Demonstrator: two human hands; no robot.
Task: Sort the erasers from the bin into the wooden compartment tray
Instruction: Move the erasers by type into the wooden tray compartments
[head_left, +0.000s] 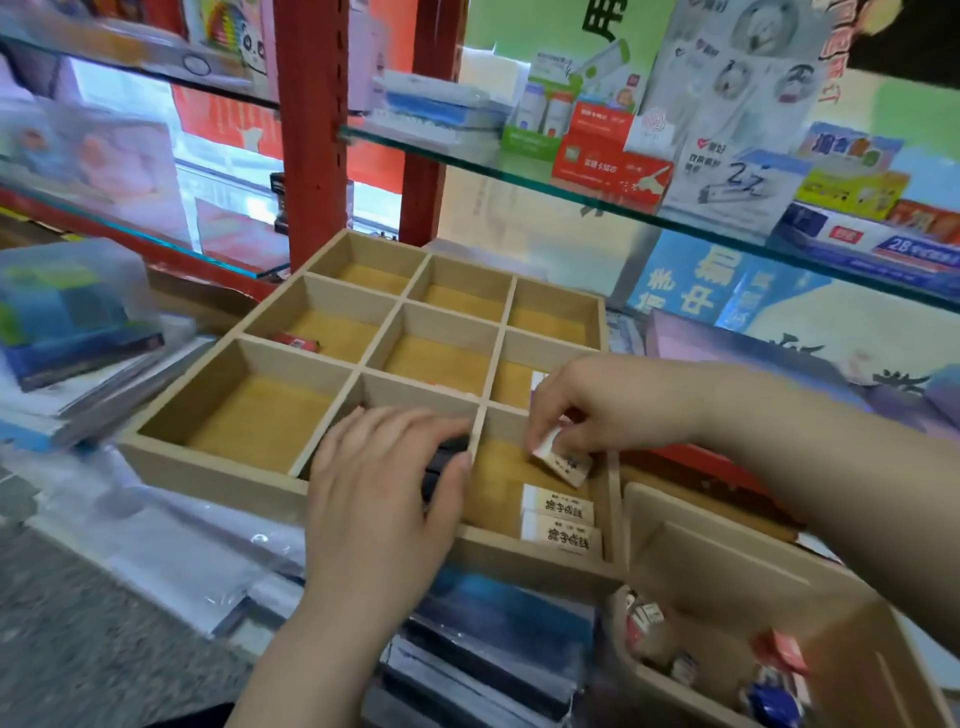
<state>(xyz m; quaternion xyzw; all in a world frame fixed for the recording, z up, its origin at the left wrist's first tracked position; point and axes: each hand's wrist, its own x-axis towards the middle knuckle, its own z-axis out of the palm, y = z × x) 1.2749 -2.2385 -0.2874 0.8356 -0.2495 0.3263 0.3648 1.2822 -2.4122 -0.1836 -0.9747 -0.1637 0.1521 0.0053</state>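
The wooden compartment tray (218, 467), three by three, lies in front of me. My right hand (597, 405) pinches a white eraser (563, 462) just above the floor of the near right compartment, where two white erasers (558, 519) lie side by side. My left hand (384, 493) covers the near middle compartment, its fingers curled on a black eraser (441, 467). A red eraser (296, 341) lies in the middle left compartment. Another white eraser (537, 379) peeks out behind my right hand. The wooden bin (727, 561) at lower right holds several mixed erasers.
Glass shelves (571, 192) with stationery boxes hang above the tray's far side. A red metal post (311, 130) stands behind the tray. Plastic-wrapped packs (78, 332) pile up on the left, and dark notebooks (493, 649) lie under the tray's near edge.
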